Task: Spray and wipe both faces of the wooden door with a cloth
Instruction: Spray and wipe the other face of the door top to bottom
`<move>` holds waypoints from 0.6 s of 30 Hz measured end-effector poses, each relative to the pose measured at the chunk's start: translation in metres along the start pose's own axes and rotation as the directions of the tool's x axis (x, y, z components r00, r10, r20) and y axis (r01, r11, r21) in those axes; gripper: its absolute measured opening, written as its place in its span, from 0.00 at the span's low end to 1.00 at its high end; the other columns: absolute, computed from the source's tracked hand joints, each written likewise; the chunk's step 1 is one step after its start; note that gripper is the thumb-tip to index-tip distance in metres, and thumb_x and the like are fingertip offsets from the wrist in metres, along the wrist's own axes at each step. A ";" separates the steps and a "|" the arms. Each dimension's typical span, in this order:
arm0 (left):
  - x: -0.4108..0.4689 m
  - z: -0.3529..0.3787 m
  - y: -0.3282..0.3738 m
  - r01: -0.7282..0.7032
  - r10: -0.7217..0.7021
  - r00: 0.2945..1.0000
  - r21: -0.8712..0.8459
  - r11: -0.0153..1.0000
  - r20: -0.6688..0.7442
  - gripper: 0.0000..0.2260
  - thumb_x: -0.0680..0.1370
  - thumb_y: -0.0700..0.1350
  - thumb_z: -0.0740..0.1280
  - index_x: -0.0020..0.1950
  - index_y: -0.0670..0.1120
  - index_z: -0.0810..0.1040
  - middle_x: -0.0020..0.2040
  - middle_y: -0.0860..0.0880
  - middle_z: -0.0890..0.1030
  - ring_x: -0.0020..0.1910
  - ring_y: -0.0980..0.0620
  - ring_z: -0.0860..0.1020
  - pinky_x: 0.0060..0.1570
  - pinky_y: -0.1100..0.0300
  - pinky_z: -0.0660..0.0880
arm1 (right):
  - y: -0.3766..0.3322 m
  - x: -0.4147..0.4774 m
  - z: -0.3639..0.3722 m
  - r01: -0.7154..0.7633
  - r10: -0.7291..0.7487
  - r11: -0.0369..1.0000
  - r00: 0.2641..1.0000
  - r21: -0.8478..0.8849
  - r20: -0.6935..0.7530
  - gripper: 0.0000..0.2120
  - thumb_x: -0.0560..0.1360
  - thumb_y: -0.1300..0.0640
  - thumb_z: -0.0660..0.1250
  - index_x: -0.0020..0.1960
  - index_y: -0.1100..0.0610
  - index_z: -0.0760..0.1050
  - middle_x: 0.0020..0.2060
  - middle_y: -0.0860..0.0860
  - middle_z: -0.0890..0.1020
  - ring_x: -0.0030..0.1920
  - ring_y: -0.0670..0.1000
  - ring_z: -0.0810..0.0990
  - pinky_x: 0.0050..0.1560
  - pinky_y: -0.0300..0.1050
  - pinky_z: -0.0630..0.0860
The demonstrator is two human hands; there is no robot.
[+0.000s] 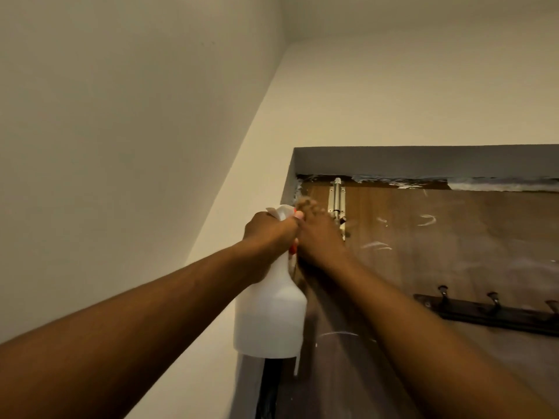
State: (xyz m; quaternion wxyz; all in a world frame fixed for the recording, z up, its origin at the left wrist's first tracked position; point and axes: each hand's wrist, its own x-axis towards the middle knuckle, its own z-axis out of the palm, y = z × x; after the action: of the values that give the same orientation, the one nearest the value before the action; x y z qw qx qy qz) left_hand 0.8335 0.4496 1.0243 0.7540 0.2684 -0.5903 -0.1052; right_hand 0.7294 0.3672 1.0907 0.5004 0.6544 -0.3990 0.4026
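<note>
Clamping our left hand (267,229) on the spray bottle (272,316) just under the frame (423,161), we cannot tell the grip of our right hand (320,240); rightward, the white-streaked door (453,252) lies free.

I am inside a home, in a small room or hallway. Plain white painted walls (121,116) meet a plain white ceiling (423,10) close above me. In front of me is a brown wooden door (453,252) in a grey door frame (393,160). It has a shiny silver metal slide bolt (336,201) near its top and a dark bar of coat hooks (484,316) on it.
</note>
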 end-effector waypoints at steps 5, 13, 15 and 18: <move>-0.017 0.006 0.005 -0.009 0.009 1.000 0.028 1.000 -0.013 0.23 0.73 0.59 0.66 0.56 0.41 0.76 0.47 0.42 0.81 0.44 0.44 0.82 0.47 0.49 0.81 | 0.010 -0.079 0.006 0.085 -0.083 0.996 0.996 -0.041 0.040 0.31 0.85 0.45 0.52 0.82 0.53 0.44 0.82 0.52 0.46 0.81 0.53 0.44 0.74 0.48 0.37; -0.055 0.041 0.005 -0.030 0.017 0.985 0.074 0.997 0.173 0.17 0.76 0.54 0.66 0.57 0.44 0.69 0.43 0.45 0.79 0.39 0.51 0.79 0.35 0.62 0.77 | 0.108 -0.122 -0.030 -0.232 0.241 0.961 0.970 -0.149 0.040 0.28 0.84 0.51 0.38 0.82 0.57 0.40 0.82 0.56 0.45 0.81 0.55 0.45 0.79 0.51 0.46; -0.060 0.051 0.004 -0.048 0.029 0.981 0.096 0.994 0.191 0.17 0.76 0.54 0.66 0.56 0.44 0.69 0.42 0.47 0.76 0.35 0.55 0.76 0.27 0.68 0.71 | 0.127 -0.111 -0.041 -0.289 0.300 0.946 0.952 -0.147 0.058 0.28 0.86 0.51 0.44 0.81 0.58 0.39 0.81 0.56 0.43 0.81 0.56 0.42 0.79 0.53 0.44; -0.057 0.062 0.005 -0.053 0.038 0.986 0.088 0.995 0.165 0.23 0.74 0.55 0.68 0.63 0.43 0.69 0.46 0.45 0.77 0.38 0.53 0.77 0.30 0.66 0.72 | 0.134 -0.079 -0.045 -0.258 0.270 0.956 0.960 -0.137 0.075 0.29 0.86 0.50 0.46 0.82 0.57 0.39 0.81 0.55 0.41 0.81 0.56 0.40 0.78 0.54 0.40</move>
State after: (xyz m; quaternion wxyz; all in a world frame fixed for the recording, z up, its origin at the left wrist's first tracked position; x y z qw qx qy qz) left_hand 0.7582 0.4637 0.9898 0.6923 0.2799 -0.6601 -0.0819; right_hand 0.5717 0.3968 1.0701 0.4634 0.5803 -0.5303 0.4090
